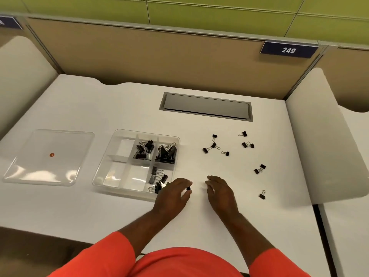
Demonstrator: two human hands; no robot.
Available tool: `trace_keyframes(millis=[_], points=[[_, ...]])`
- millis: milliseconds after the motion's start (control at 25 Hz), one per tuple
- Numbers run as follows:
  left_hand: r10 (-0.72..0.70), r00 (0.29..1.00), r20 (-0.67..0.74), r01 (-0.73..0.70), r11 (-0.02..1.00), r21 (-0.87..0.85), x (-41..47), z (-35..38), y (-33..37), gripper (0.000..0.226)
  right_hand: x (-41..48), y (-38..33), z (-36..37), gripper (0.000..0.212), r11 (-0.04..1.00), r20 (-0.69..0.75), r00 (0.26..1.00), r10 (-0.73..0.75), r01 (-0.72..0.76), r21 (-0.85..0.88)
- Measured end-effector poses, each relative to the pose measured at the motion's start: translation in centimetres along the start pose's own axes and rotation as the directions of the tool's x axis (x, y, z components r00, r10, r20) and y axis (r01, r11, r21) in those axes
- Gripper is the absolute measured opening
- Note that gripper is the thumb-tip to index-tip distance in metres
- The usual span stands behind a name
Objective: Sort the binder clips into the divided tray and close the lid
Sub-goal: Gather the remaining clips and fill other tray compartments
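Left hand fingers clamped on a small binder clip beside the divided tray near the surface's front edge; right hand fingers loosely apart, empty. Light, stiff, springy; probably best pinched by its black body.

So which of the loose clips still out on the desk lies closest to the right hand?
The lone binder clip at the desk's near right, just right of the right hand. It sits nearer the person than every other loose clip; the rest lie farther back.

The person is wearing a bright orange-red short-sleeved shirt, its sleeves ending above bare forearms.
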State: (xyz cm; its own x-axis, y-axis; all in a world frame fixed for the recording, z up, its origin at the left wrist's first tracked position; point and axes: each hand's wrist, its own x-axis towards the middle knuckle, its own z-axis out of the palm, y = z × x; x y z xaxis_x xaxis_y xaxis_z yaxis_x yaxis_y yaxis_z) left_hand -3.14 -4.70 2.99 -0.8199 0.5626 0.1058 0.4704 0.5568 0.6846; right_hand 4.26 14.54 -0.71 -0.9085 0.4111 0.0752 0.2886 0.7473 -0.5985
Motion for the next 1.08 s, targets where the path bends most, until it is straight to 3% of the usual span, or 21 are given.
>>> trace_keyframes(millis=[160,400,560,760,1080], points=[[-0.006,1.0,0.001,0.006,1.0,-0.004,-0.3,-4.1,-3.1,0.028,0.6,-5.4,2.1,0.023,0.994,-0.159,0.986,-0.053,0.067,0.086],[-0.004,0.999,-0.046,0.003,1.0,-0.015,-1.0,-9.4,-9.1,0.025,0.4,-11.9,5.8,0.023,0.982,-0.227,0.966,-0.127,0.155,0.108],[-0.003,1.0,-0.029,0.003,1.0,-0.004,-0.9,-12.2,-12.9,0.024,0.0,-15.6,8.4,0.024,0.985,-0.206,0.973,-0.103,0.128,0.116],[-0.085,0.996,0.014,0.086,0.996,-0.031,-1.0,-14.3,-15.6,0.039,-0.2,-18.7,10.2,0.023,0.985,-0.133,0.983,-0.13,0.143,0.096],[-0.032,0.999,0.004,0.031,0.995,0.092,-1.9,-15.2,-17.0,0.062,0.7,-21.2,12.1,0.023,0.98,-0.047,0.984,-0.174,0.178,0.088]])
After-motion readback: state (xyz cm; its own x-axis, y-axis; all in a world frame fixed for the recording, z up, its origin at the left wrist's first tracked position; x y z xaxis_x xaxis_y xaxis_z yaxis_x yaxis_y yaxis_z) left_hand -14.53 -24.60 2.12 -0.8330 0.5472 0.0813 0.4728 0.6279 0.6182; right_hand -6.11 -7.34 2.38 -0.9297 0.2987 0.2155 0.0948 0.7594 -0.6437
